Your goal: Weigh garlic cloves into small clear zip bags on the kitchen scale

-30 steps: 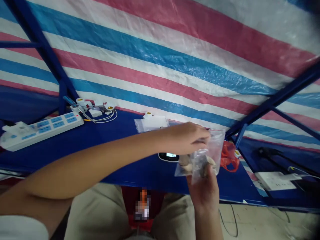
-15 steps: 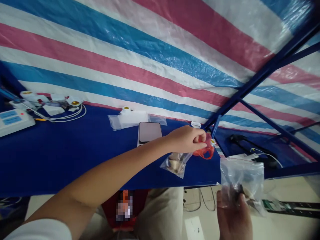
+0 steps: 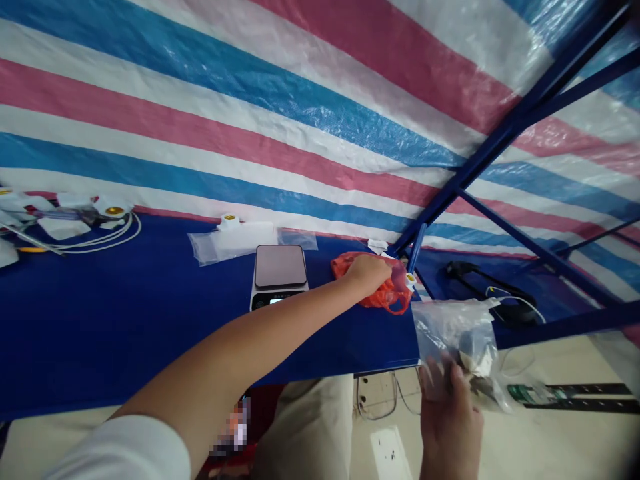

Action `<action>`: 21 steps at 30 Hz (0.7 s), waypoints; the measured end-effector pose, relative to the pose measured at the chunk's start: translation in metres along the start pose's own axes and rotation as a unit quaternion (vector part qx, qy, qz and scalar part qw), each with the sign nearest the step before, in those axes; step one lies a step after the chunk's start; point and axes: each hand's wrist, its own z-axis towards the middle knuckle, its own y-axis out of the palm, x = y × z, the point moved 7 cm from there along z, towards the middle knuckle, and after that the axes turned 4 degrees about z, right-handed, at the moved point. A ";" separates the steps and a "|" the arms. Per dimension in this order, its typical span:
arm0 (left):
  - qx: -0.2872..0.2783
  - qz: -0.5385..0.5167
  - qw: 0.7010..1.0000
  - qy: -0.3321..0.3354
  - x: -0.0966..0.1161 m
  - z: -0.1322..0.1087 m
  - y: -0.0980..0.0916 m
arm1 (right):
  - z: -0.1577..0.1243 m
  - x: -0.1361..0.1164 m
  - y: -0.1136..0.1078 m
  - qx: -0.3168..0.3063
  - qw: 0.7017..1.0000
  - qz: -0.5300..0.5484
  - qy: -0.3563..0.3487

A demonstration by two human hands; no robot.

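My left hand (image 3: 371,273) reaches over the blue table to a crumpled red plastic bag (image 3: 375,297) at its right end. The fingers dip into the red bag and are hidden, so I cannot tell what they hold. Below and to the right, off the table's edge, my right hand (image 3: 453,407) grips a clear zip bag (image 3: 440,320). Inside that bag are pale and dark pieces whose kind I cannot make out. Left of the red bag lies a small digital scale (image 3: 280,267), its lit display partly covered by my left forearm.
Clear flat bags (image 3: 215,245) and a white fitting (image 3: 229,221) lie behind the scale. Looped white cable (image 3: 115,237) is at the far left. A blue metal frame (image 3: 450,187) rises on the right before a striped tarp (image 3: 300,120). A black strap-like object (image 3: 500,293) lies beyond.
My left hand has gone down into the red bag. The clear bag with beige contents under my wrist is out of sight. The view has shifted; my right hand still holds its bag.
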 end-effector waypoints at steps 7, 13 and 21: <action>0.061 -0.031 0.997 -0.040 -0.026 -0.013 -0.027 | 0.012 -0.022 0.039 -0.023 0.982 -0.114 -0.151; 0.134 -0.084 0.983 -0.090 -0.051 -0.038 -0.050 | 0.044 -0.023 0.072 -0.101 0.924 -0.285 -0.236; 0.108 -0.455 0.880 -0.080 -0.073 -0.050 -0.044 | 0.038 -0.053 0.118 -0.174 0.750 -0.564 -0.298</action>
